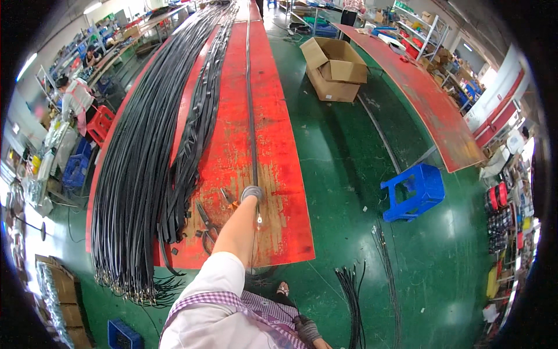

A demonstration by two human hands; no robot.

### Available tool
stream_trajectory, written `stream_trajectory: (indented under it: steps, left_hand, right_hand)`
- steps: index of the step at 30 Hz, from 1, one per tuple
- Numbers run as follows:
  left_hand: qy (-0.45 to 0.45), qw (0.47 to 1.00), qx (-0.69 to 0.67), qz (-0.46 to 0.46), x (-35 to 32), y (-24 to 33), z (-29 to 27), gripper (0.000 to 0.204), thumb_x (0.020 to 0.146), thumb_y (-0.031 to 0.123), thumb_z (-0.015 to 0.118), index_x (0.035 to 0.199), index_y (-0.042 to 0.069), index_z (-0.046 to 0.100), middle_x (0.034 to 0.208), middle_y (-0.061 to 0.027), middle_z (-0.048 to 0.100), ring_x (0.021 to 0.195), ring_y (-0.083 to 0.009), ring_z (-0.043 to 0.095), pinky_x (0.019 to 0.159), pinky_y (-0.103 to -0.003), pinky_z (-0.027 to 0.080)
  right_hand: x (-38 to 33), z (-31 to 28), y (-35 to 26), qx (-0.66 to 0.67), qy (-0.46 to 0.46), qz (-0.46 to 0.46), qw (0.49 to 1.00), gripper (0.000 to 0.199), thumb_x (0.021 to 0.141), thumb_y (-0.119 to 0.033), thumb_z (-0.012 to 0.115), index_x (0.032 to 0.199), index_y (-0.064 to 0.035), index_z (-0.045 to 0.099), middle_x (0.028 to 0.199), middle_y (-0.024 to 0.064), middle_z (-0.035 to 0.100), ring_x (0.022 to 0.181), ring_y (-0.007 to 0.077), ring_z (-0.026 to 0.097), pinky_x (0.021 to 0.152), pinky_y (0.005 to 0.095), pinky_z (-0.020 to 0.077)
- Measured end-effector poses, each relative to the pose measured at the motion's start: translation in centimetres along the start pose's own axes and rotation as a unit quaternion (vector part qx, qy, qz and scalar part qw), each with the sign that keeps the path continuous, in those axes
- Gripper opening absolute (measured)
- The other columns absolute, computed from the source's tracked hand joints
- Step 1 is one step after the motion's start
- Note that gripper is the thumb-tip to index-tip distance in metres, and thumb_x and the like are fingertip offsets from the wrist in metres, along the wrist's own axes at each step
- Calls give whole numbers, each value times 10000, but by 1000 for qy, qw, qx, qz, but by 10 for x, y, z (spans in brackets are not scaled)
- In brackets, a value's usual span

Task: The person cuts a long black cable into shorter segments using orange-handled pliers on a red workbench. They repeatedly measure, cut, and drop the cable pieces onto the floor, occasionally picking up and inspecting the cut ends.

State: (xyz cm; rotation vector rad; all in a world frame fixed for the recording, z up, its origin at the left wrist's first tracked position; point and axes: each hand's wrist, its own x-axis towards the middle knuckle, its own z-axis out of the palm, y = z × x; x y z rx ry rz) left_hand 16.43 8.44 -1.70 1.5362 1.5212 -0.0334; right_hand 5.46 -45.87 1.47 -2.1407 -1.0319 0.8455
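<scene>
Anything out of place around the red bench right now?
Yes: loose black cables lie on the green floor by the bench's near end, off the red bench. The gloved left hand rests on one long cable.

We see a long red tabletop [279, 174], its paint worn and scratched, rough in patches. The black cables [133, 174] heaped on it look like smooth rubber or plastic with a dull sheen, and their ends [125, 285] show metal fittings. Our left hand [251, 193] wears a grey knitted cloth glove. The scissors [207, 224] are dark, matt metal. The green floor [349, 174] is glossy and reflective. The stool [414, 191] is blue plastic, the box [334, 68] matt brown cardboard.
</scene>
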Motion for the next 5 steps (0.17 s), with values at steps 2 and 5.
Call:
stream_trajectory:
  steps: [2, 5]
  left_hand:
    - [-208, 882, -407, -117, -10, 14, 2, 133, 720, 158, 511, 620, 72, 500, 581, -95, 536, 562, -250, 551, 555, -357, 472]
    - [-496, 604, -618, -84, 11, 6, -34, 211, 719, 200, 545, 788, 25, 447, 600, -54, 527, 491, -245, 524, 531, -371, 496]
  right_hand:
    - [4, -20, -8, 47, -52, 125, 990, 300, 806, -314, 396, 828, -74, 575, 738, 151, 575, 711, 282, 545, 668, 360, 414]
    - [10, 2, 45, -22, -27, 67, 997, 330, 774, -370, 433, 841, -86, 586, 776, 171, 581, 744, 248, 566, 690, 371, 419]
